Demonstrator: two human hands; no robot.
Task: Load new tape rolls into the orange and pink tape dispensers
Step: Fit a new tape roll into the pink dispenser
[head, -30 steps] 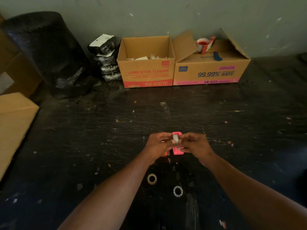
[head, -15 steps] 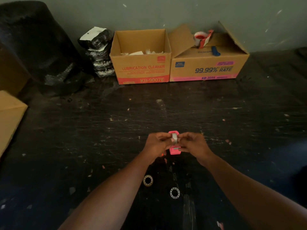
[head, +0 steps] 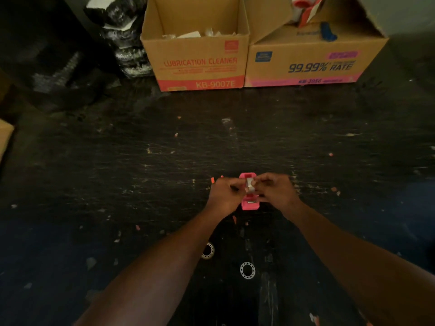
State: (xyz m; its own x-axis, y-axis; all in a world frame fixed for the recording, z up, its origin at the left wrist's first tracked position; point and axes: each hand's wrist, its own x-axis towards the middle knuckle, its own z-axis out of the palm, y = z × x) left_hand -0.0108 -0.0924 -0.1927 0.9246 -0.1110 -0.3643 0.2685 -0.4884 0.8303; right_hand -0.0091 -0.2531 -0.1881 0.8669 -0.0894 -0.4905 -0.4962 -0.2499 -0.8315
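Note:
The pink tape dispenser [head: 250,204] stands on the dark table, its cutter end toward me. A small pale tape roll [head: 250,186] sits upright in its cradle. My left hand [head: 224,196] and my right hand [head: 275,192] pinch the roll from either side with their fingertips. A sliver of orange [head: 213,180] shows just past my left hand; most of that object is hidden. Two spare rolls lie flat near me: one [head: 208,250] partly under my left forearm, one white-ringed [head: 247,270] between my arms.
Two open cardboard boxes stand at the back: one marked "LUBRICATION CLEANER" [head: 197,64], one marked "99.99% RATE" [head: 306,64] with red-white tape on top. Black wrapped bundles [head: 127,43] are stacked at the back left. A cardboard corner [head: 4,135] pokes in at left.
The view has tilted down and shifted, so the boxes sit higher in frame. Both hands stay on the roll in the pink dispenser, with fingers shifting slightly around it.

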